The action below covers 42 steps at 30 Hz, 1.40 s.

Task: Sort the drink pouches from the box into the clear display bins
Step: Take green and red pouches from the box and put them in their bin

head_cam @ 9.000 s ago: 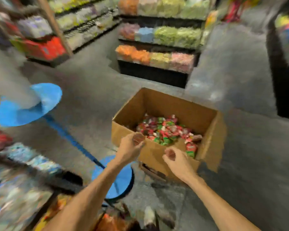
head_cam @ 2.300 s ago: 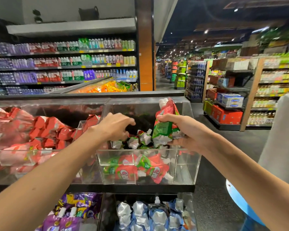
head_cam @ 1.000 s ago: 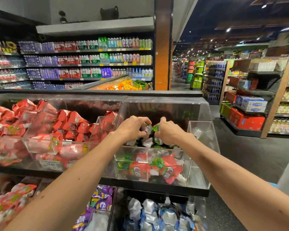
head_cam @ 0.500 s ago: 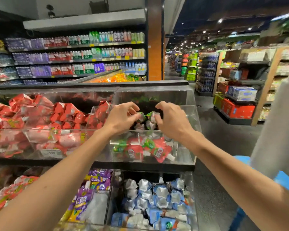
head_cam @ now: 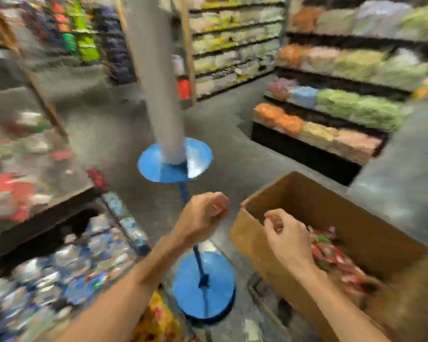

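Shop floor: grey flooring (head_cam: 245, 154) of a supermarket aisle was shown, much smeared by motion blur, with stocked shelves (head_cam: 235, 45) at the back and a low tiered display (head_cam: 331, 119) of orange, green and pink packs along the right.
Box: a brown cardboard box (head_cam: 331, 208) was set open at the lower right, its left corner nearest the hands.
Drink pouches: red and green drink pouches (head_cam: 331, 260) were heaped inside the box towards its near wall; single pouches could not be told apart through the blur.
Display bins: the clear display bins (head_cam: 22, 193) were seen at the left edge, with red packs in the upper tier and silver-blue packs (head_cam: 59, 267) in the tier below.
Left hand: the left hand (head_cam: 203, 218) was held above the floor, just left of the box's left corner and apart from it, fingers loosely curled, nothing seen in it.
Right hand: the right hand (head_cam: 287, 235) was held over the box's left corner, above the pouches, fingers loosely curled, nothing gripped.
In the way: a blue stand (head_cam: 218, 292) with a round base was placed on the floor between bins and box, under the left forearm; a grey column (head_cam: 158, 82) rose from its upper disc.
Open room: bare floor was left behind the box and between the column and the low display; the gap between the bins' front edge and the box was narrowed by the stand's base.
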### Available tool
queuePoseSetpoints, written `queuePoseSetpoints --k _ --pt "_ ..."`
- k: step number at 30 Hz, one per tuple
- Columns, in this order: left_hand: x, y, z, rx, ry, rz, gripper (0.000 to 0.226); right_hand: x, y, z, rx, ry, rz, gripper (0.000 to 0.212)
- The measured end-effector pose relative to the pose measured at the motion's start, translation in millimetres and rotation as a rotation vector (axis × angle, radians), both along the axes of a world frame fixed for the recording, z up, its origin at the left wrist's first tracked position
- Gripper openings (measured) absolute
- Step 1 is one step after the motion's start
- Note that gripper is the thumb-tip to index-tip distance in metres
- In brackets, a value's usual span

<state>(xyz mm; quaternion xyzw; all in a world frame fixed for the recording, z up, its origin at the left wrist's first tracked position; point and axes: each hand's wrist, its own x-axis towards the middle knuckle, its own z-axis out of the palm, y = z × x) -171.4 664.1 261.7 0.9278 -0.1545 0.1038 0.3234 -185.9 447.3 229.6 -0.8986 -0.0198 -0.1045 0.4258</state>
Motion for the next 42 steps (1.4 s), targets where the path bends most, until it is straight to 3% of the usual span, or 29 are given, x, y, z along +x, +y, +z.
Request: queuePoseSetpoints --k 5,9,17,20,22,26,28,30,32,36,39,42 --pt "70 -127 -78 0.017 0.237 -0.195 0.007 22 -115 -72 -0.086 0.224 -0.218 0.013" --pt "138 -204 -137 0.056 0.398 -0.254 0.003 62 -182 -143 -0.155 0.527 -0.278 0.04" --pt "257 -274 -314 0.443 0.713 -0.272 0.029 173 -267 -282 -0.26 0.955 -0.195 0.068" --pt "262 -282 -367 0.551 0.752 -0.318 0.046 202 -281 -324 -0.438 1.006 -0.112 0.081" --pt "261 -292 -389 0.656 0.65 -0.367 0.054 216 -284 -347 -0.513 0.995 -0.067 0.092" --pt "266 -320 -414 0.988 0.563 -0.673 0.065 230 -284 -385 -0.633 1.061 0.073 0.131" --pt "269 -328 -429 1.047 0.593 -0.711 0.068 227 -284 -400 -0.74 1.051 0.16 0.142" --pt "272 -330 -442 1.047 0.64 -0.678 0.086 221 -285 -413 -0.809 1.014 0.197 0.148" --pt "277 -329 -453 1.046 0.71 -0.667 0.107 217 -284 -422 -0.807 0.996 0.199 0.15" --pt "287 -331 -465 1.025 0.741 -0.65 0.116 217 -286 -430 -0.822 0.973 0.189 0.144" --pt "287 -337 -465 0.993 0.769 -0.589 0.112 213 -292 -431 -0.799 0.988 0.155 0.133" --pt "285 -341 -462 1.0 0.731 -0.555 0.094 210 -307 -429 -0.636 0.93 0.17 0.1"
